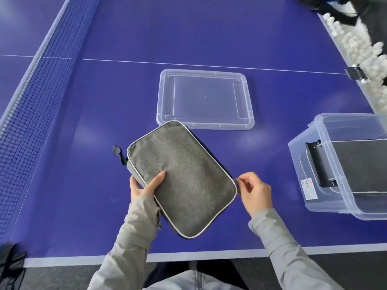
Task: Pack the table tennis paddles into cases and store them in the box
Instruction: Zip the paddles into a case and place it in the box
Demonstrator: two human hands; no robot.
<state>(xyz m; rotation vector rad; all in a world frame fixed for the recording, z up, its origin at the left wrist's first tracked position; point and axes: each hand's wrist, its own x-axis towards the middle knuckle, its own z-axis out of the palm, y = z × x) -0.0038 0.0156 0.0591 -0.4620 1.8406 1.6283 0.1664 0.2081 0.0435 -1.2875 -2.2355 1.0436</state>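
A grey fabric paddle case point(180, 176) with pale piping lies tilted just above the blue table, a black loop at its far left corner. My left hand point(144, 185) grips its left edge, thumb on top. My right hand point(254, 191) pinches the small zipper pull at the case's right edge. No paddle is visible; whatever is inside the case is hidden. A clear plastic box point(314, 185) stands at the right with a dark grey case lying inside. Its clear lid point(205, 124) lies flat beyond the grey case.
The net point(31, 97) runs along the left side of the blue table point(83, 185). A trough of white balls point(360, 49) lines the far right edge. A black object point(10, 262) sits at the lower left, off the table.
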